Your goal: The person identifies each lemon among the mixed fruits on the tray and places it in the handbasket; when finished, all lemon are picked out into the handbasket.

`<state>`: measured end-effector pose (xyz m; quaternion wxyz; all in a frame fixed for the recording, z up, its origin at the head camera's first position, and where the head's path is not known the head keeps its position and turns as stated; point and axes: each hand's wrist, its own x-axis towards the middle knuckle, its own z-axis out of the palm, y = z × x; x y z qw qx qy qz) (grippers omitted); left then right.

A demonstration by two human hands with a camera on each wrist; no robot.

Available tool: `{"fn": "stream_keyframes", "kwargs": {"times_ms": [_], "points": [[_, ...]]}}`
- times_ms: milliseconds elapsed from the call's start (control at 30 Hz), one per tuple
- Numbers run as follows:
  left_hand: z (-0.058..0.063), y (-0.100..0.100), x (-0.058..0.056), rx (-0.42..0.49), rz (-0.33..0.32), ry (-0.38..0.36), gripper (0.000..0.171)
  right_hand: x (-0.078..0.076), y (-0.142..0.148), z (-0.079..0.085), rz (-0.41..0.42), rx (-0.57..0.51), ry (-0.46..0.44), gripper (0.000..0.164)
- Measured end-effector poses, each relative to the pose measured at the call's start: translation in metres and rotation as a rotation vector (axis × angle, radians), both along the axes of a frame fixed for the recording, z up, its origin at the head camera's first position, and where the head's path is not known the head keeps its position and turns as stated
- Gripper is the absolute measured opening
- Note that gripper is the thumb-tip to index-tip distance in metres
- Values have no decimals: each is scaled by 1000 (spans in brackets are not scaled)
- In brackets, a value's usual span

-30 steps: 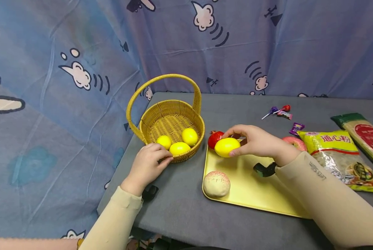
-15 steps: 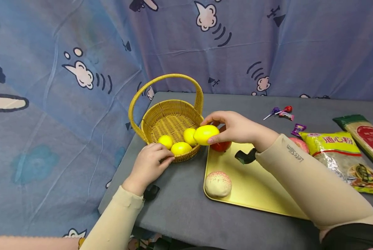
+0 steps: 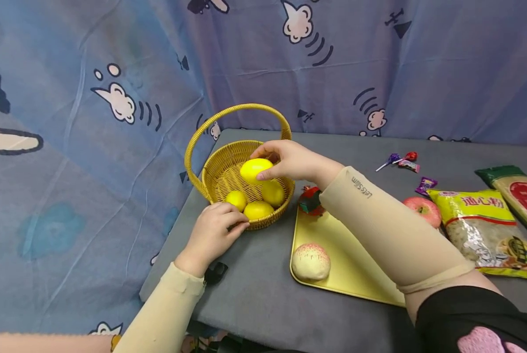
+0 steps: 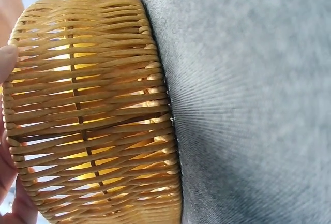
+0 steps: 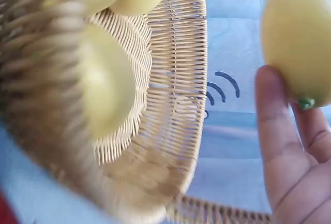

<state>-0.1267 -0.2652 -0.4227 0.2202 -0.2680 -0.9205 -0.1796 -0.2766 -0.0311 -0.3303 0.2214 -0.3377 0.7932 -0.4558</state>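
Observation:
My right hand [image 3: 287, 159] pinches a yellow lemon [image 3: 256, 170] above the round wicker basket [image 3: 228, 152]. In the right wrist view, the held lemon [image 5: 300, 38] shows a small green stem end, with fingers [image 5: 271, 97] against it. Three other lemons lie inside along the basket's near side, one of them this lemon [image 3: 258, 210]. My left hand [image 3: 212, 230] grips the near rim of the basket. The left wrist view shows the woven side [image 4: 93, 110] close up, with the thumb and fingers at its rim and yellow showing through the gaps.
A tall handle [image 3: 241, 107] arches over the basket. Right of it, a yellow tray [image 3: 351, 260] bears a peach [image 3: 311, 262] and a red pomegranate [image 3: 309, 200], partly behind my right wrist. Farther right lie an apple [image 3: 423, 211], a yellow food bag [image 3: 479, 230], a green-ended packet [image 3: 516, 196] and sweets.
My right hand has carried the lemon leftward from over the tray to above the inside of the basket. My left hand has stayed on the rim.

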Motion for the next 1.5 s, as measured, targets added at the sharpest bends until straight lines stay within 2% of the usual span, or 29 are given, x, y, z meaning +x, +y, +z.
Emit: {"fn": "stream_keyframes", "kwargs": {"times_ms": [233,367,500,700,867,1067,1233,1500], "points": [[0,-1,1,-10,-8,3,8,-21,-28,-15,-27,-59,-141,50],[0,0,0,-19,-12,4,9,-30,-37,-26,-50,-82,-251,49],[1,1,-1,-25,-18,6,8,-37,-43,-33,-48,-62,-327,46],[2,1,-2,-19,-28,5,8,-48,-48,-39,26,98,-291,46],[0,0,-3,-18,-30,2,8,-55,-55,-42,96,243,-200,46],[-2,1,-3,-14,-34,4,8,-57,-59,-45,184,390,-151,42],[-2,-1,-2,-21,-25,9,8,-56,-63,-49,209,444,-141,41],[-2,-8,-5,-18,-20,14,7,-60,-71,-51,204,438,-157,46]]}}
